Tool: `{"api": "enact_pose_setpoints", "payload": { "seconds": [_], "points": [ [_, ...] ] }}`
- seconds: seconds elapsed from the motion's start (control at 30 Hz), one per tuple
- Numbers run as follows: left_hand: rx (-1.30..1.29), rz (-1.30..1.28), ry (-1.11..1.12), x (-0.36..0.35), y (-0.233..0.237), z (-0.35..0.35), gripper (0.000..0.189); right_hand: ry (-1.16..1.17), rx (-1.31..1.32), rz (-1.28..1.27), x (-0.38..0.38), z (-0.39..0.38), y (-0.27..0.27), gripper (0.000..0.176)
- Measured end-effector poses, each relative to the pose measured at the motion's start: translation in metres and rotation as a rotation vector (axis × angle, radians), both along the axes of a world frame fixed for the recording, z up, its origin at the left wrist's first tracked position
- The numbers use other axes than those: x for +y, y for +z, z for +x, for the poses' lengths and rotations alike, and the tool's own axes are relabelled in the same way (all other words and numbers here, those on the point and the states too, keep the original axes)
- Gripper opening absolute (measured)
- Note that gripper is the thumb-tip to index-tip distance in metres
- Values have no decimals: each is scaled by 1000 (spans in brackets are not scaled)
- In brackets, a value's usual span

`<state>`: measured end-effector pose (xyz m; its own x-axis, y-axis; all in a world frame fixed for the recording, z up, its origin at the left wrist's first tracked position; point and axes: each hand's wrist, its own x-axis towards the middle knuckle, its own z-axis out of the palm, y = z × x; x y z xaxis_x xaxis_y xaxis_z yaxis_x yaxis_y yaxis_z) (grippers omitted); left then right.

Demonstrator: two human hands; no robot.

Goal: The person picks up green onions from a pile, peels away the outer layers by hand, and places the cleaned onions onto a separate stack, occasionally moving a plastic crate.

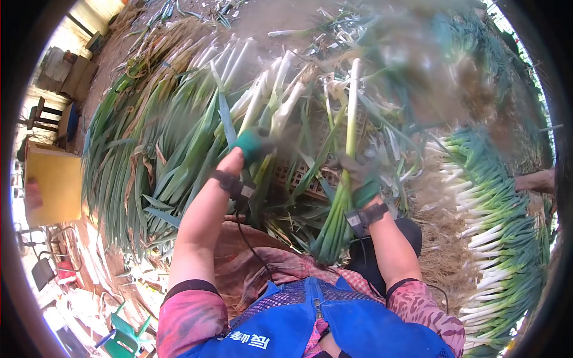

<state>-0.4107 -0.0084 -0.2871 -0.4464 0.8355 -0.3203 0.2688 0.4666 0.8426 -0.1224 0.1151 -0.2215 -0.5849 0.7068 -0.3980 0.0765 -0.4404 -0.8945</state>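
My right hand (361, 179), in a dark-palmed green glove, is closed round a leek (353, 113). The leek stands nearly upright in this view, its white end pointing away from me and its green leaves (334, 230) hanging toward my lap. My left hand (255, 146), gloved the same way, grips the stalk of another leek (286, 110) with roots and dry outer skin still on it. Its fingers are partly blurred. A perforated plastic crate (301, 179) shows between the hands, partly covered by leaves.
A large heap of untrimmed leeks (161, 143) spreads to the left. At the right lies a long row of cleaned leeks (483, 238), white ends toward me, beside a strip of root trimmings (439, 232). A yellow board (54, 185) and a green stool (125, 337) stand at left.
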Motion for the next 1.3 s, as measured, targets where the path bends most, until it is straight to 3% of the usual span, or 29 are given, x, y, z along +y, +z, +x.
{"api": "enact_pose_setpoints", "payload": {
  "seconds": [0.03,0.07,0.1,0.13,0.17,0.23,0.27,0.3,0.37,0.4,0.5,0.57,0.6,0.67,0.8,0.87,0.9,0.93,1.0,1.07,1.13,1.23,1.3],
  "points": [
    [-197,77,154,1,11,1,35,-8,-6,4,0,0,1,26],
    [-120,65,223,4,25,-14,32,-8,5,60,3,2,-1,24],
    [-159,213,411,5,26,-31,29,-10,17,117,7,6,-5,22],
    [-29,305,579,2,22,-48,31,-11,29,175,12,9,-8,22],
    [117,384,742,-1,23,-63,34,-8,38,232,17,12,-9,22],
    [836,232,666,-12,30,-72,38,-9,54,344,22,17,-11,22],
    [1058,152,623,-18,41,-64,38,34,19,524,22,18,-12,23],
    [1000,46,518,-13,34,-53,40,79,-16,703,21,19,-12,24],
    [877,-153,293,-2,18,-29,43,105,-34,636,10,16,-5,22],
    [864,-268,216,-1,-6,-18,39,84,-18,395,0,10,13,21],
    [855,-472,179,-4,-78,-8,30,109,126,248,-6,11,7,24],
    [794,-596,69,-2,-64,0,29,19,136,-145,-12,8,15,21],
    [737,-633,64,-2,-45,6,29,21,217,-143,-8,12,2,20],
    [668,-545,105,1,2,7,29,140,68,310,4,17,27,21],
    [471,61,56,8,56,-21,35,-75,171,103,14,17,47,23],
    [30,242,78,16,134,11,40,-50,178,-27,6,10,81,25],
    [-189,315,100,20,174,28,43,-40,211,36,1,7,73,26],
    [-297,285,37,22,184,39,44,-28,247,100,-4,2,57,27],
    [-340,193,-44,34,155,68,48,45,254,183,-6,-4,42,28],
    [-187,148,-122,39,97,97,51,159,174,219,-6,-3,36,29],
    [-4,179,-244,32,88,119,52,106,264,-182,-7,-5,29,28],
    [-327,89,-198,29,100,128,54,142,165,-220,-3,3,41,27],
    [-285,250,-241,33,73,131,53,125,214,-244,-5,-1,45,27]
  ]
}}
